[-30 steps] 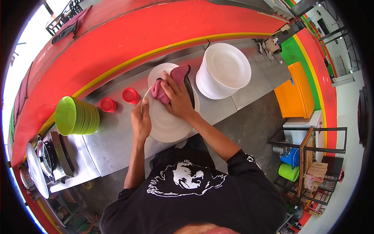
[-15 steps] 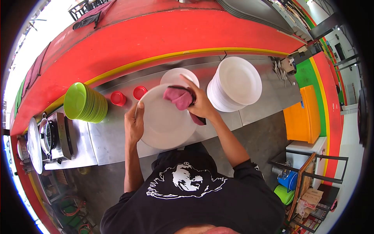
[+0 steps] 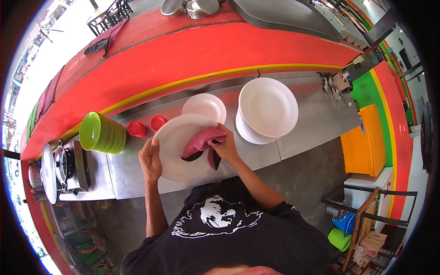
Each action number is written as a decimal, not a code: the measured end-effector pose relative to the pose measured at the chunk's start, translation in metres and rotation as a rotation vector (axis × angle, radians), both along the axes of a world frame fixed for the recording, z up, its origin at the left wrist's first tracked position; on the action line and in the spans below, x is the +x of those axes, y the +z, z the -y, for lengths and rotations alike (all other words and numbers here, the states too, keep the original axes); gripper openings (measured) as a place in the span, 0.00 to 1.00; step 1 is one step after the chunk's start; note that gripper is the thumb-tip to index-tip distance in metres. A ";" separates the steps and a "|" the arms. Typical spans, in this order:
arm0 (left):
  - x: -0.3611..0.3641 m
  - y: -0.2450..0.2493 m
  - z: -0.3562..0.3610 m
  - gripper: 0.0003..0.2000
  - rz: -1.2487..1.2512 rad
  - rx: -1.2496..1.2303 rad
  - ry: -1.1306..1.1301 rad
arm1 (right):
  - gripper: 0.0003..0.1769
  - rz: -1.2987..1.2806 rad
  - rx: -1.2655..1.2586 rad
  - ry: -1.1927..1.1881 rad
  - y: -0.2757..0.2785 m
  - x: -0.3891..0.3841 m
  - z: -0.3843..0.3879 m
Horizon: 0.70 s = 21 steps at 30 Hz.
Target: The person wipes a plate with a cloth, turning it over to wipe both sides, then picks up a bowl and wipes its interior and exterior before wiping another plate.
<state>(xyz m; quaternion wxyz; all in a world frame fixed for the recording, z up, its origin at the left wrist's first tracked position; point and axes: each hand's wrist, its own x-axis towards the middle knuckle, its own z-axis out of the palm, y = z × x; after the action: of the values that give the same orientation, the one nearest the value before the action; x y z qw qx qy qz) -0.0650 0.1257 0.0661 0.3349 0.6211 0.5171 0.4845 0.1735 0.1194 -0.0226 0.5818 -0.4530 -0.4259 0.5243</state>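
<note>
A large white plate (image 3: pixel 176 160) is held up over the steel counter. My left hand (image 3: pixel 150 160) grips its left edge, with the thumb on the face. My right hand (image 3: pixel 226 145) is closed on a pink and black cloth (image 3: pixel 201 141) that lies against the plate's right part. Behind the held plate, a smaller white plate (image 3: pixel 204 108) rests on the counter. To the right stands a tall stack of white plates (image 3: pixel 268 107). Green bowls (image 3: pixel 103 134) are stacked at the left, near two red cups (image 3: pixel 136 129) (image 3: pixel 158 123).
A stove with a pan (image 3: pixel 62 162) stands at the counter's left end. Utensils (image 3: pixel 333 89) lie at its right end. An orange bin (image 3: pixel 364 144) is at the right. Dark trays (image 3: pixel 284 20) and metal pots (image 3: pixel 201 8) sit on the red ledge (image 3: pixel 183 50).
My right hand has moved the cloth down and left across the plate. The view has shifted, so metal pots now show on the ledge.
</note>
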 end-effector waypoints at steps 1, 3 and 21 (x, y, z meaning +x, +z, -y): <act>0.008 -0.006 0.002 0.16 0.098 0.009 0.088 | 0.28 -0.023 0.002 -0.113 -0.009 -0.007 0.006; 0.017 -0.028 0.008 0.19 0.231 0.009 0.227 | 0.24 -0.071 -0.003 -0.339 -0.018 -0.025 0.015; 0.062 -0.012 0.080 0.22 0.117 -0.265 0.262 | 0.35 0.090 0.133 0.301 0.005 0.068 0.010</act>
<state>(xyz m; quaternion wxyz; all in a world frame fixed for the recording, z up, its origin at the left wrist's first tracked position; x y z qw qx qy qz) -0.0035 0.0456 0.0536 0.3774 0.4697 0.6324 0.4868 0.2418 0.1093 -0.0173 0.5059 -0.3674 -0.5482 0.5555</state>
